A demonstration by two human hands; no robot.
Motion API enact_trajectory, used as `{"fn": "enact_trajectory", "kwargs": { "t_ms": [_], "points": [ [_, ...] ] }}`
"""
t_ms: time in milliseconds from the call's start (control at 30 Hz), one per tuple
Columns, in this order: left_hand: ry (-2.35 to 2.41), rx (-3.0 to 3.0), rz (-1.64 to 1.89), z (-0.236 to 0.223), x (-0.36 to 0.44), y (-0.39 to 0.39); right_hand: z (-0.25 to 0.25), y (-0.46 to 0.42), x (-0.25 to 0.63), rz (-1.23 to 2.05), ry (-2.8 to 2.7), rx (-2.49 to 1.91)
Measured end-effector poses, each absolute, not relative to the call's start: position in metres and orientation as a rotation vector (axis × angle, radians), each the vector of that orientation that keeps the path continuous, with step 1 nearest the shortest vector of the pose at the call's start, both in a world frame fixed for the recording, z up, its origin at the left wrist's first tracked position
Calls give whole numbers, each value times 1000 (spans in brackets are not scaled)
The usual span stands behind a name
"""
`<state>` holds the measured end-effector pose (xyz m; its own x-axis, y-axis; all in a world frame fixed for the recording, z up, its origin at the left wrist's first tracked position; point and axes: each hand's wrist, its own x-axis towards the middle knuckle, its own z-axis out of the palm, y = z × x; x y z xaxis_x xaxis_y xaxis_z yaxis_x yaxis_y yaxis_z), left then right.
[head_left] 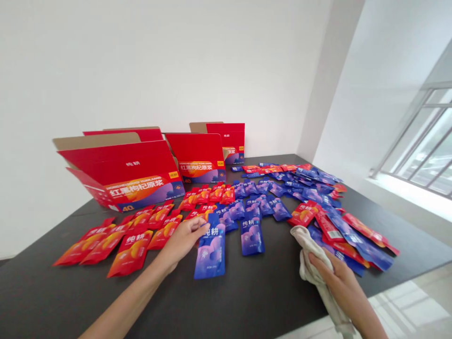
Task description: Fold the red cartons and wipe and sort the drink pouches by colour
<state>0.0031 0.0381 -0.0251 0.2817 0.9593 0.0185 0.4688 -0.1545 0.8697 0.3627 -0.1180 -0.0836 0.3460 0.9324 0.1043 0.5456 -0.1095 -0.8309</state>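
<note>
blue pouch (211, 254) reading "纯耕" pinched by left hand (188, 234); right hand (335, 273) clutches white cloth (306, 242).

Left hand (188, 235): bare, slim, fingers slender, thumb tapering to rounded tip. Left wrist (172, 260) bare, narrow, running without step into forearm. Left forearm (136, 289): bare, long, slender, smooth in outline, wider toward near end, cut by near edge of view. Right hand (337, 273): bare, thumb long and straight, back of hand smooth, other fingers mostly hidden. Right forearm (362, 308): bare, slim, shorter stretch in view, cut at near right. Nails and finer skin detail too blurred to tell.
</note>
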Motion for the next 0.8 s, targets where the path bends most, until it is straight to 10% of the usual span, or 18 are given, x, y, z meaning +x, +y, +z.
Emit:
{"fn": "enact_trajectory", "kwargs": {
  "t_ms": [400,800],
  "points": [
    [1255,1657,624,-2,172,183,-89,-121,348,569,-1303,-1858],
    [1522,1773,430,-36,131,227,-109,-118,358,481,-1288,-1926]
  ]
}}
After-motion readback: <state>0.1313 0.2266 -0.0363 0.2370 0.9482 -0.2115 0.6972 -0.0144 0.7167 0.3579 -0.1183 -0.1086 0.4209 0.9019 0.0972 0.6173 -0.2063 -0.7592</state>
